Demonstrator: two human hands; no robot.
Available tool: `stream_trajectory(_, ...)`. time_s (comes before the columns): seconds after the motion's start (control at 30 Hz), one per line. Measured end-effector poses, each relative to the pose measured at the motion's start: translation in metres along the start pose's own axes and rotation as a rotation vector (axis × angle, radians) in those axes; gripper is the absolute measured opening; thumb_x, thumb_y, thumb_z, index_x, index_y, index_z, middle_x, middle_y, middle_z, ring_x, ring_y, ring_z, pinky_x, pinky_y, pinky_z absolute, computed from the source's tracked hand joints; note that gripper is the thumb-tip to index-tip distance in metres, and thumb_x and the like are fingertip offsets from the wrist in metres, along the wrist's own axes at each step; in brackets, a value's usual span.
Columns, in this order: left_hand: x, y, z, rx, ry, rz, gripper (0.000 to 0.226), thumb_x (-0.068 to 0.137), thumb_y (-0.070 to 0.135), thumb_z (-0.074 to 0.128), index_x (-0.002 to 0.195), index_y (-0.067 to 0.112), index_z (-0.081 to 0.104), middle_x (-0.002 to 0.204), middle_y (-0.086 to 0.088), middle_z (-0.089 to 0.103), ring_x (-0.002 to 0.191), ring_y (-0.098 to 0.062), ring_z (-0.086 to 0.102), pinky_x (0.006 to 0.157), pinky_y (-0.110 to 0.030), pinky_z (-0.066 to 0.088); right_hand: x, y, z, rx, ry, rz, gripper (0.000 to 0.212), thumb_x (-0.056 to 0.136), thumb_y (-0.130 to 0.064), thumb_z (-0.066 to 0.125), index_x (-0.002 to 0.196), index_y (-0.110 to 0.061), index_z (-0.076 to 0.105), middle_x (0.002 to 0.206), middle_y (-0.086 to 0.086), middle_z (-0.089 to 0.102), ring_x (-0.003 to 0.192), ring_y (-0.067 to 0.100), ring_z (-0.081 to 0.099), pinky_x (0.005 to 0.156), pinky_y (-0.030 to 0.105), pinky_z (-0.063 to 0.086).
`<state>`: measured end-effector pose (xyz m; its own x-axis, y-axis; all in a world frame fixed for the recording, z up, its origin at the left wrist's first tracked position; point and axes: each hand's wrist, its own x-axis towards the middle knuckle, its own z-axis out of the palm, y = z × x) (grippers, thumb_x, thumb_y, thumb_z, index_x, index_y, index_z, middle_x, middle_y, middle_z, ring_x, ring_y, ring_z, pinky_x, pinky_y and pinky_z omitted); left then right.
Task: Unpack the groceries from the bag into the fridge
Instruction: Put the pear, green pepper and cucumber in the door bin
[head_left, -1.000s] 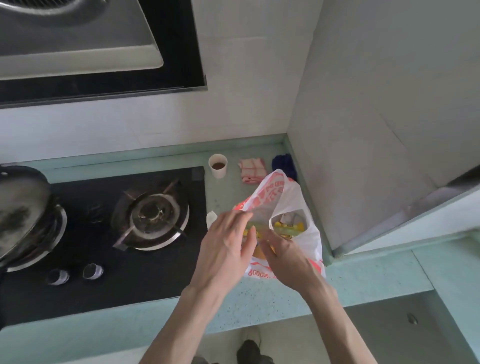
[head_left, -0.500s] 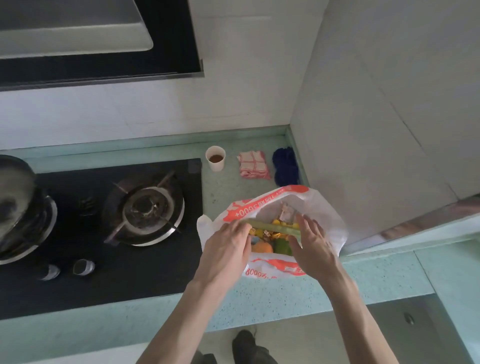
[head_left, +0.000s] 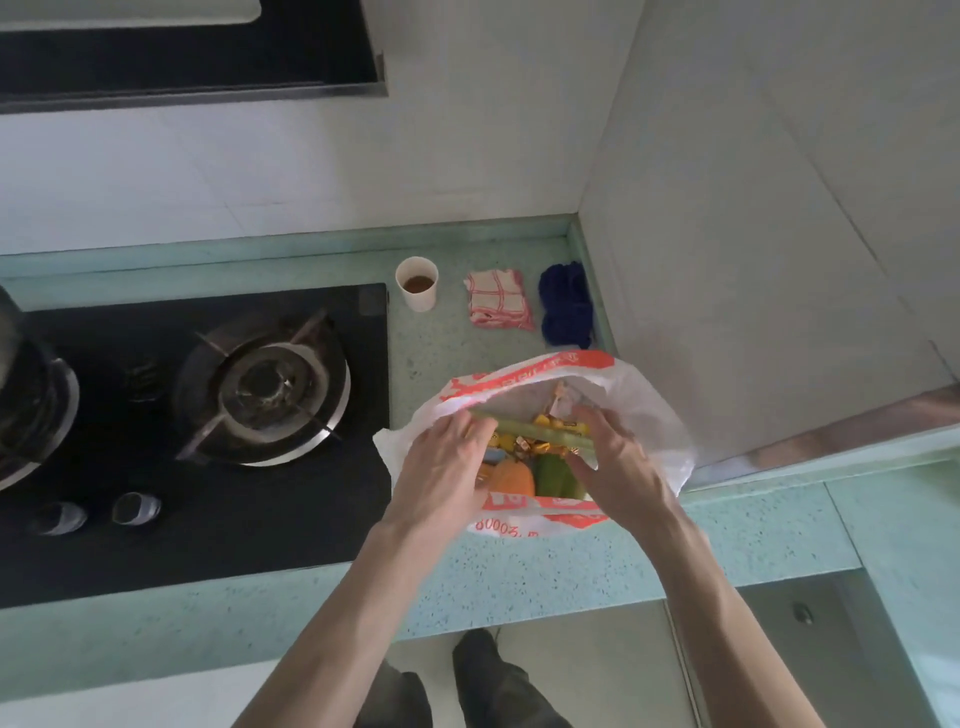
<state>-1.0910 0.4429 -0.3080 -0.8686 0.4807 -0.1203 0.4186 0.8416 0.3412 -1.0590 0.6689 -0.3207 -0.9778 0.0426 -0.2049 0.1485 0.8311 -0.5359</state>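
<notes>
**Desk:** What's nearest the camera?

**Operator:** From my remote feed, the dark trouser legs (head_left: 498, 686) stand at the bottom edge, below the front lip of the pale green speckled countertop (head_left: 519, 577). I'll place everything against the plastic grocery bag (head_left: 644, 415), white with orange-red print, standing on that counter near its front edge.

**Desk:** And the hands?

**Operator:** Both reach into the bag's mouth. The left hand (head_left: 441, 478) covers the bag's left rim, fingers curled down over the near end of a long pale green stalk (head_left: 535, 432) that lies across the opening; I cannot tell whether they truly grip it or the plastic. The right hand (head_left: 618, 467) sits at the bag's right side, fingers loosely spread and bent, tips touching the stalk's other end, not visibly closed around anything.

**Desk:** Contents?

**Operator:** Inside the bag, under the stalk, I see an orange fruit (head_left: 511, 478), a green one (head_left: 558, 475) just beside it, and small yellow wrapped sweets (head_left: 530, 446) behind them.

**Desk:** Beyond that?

**Operator:** Left of the bag, a black gas hob (head_left: 208, 519) with a round burner (head_left: 262, 387). Behind the bag, against the back wall: a paper cup (head_left: 417, 283) holding brown liquid, a red-checked folded cloth (head_left: 498, 299) and a dark blue cloth (head_left: 566, 304), in a row. Right of the bag, a white panel (head_left: 753, 260) rises.
</notes>
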Motion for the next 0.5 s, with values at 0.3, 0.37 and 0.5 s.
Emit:
stream_trajectory(0.3, -0.005, -0.005, 0.009, -0.056, -0.185, -0.028, 0.085, 0.079, 0.046, 0.080, 0.148, 0.022, 0.037, 0.144, 0.003, 0.050, 0.127, -0.019, 0.054, 0.102, -0.038, 0.050, -0.003, 0.018, 0.000, -0.043, -0.054, 0.033, 0.060, 0.093, -0.025, 0.074, 0.145, -0.015, 0.046, 0.144, 0.010, 0.056, 0.127, 0.030, 0.060, 0.103, 0.045, 0.050)
stream_trajectory(0.37, 0.003, 0.003, 0.013, -0.050, -0.142, -0.032, 0.062, 0.086, 0.046, 0.073, 0.137, 0.019, 0.048, 0.132, 0.001, 0.056, 0.118, -0.020, 0.058, 0.091, -0.038, 0.053, 0.001, 0.013, 0.000, -0.044, -0.034, -0.008, 0.049, 0.097, -0.019, 0.068, 0.143, -0.015, 0.051, 0.139, 0.011, 0.060, 0.121, 0.031, 0.064, 0.099, 0.046, 0.054)
stream_trajectory(0.5, 0.019, 0.020, 0.025, 0.001, -0.118, -0.082, 0.039, 0.096, 0.043, 0.062, 0.123, 0.015, 0.055, 0.119, -0.004, 0.062, 0.105, -0.024, 0.063, 0.076, -0.033, 0.049, 0.022, 0.009, 0.004, -0.188, -0.063, -0.030, 0.035, 0.098, -0.011, 0.064, 0.133, -0.015, 0.060, 0.127, 0.008, 0.068, 0.110, 0.032, 0.069, 0.092, 0.048, 0.059)
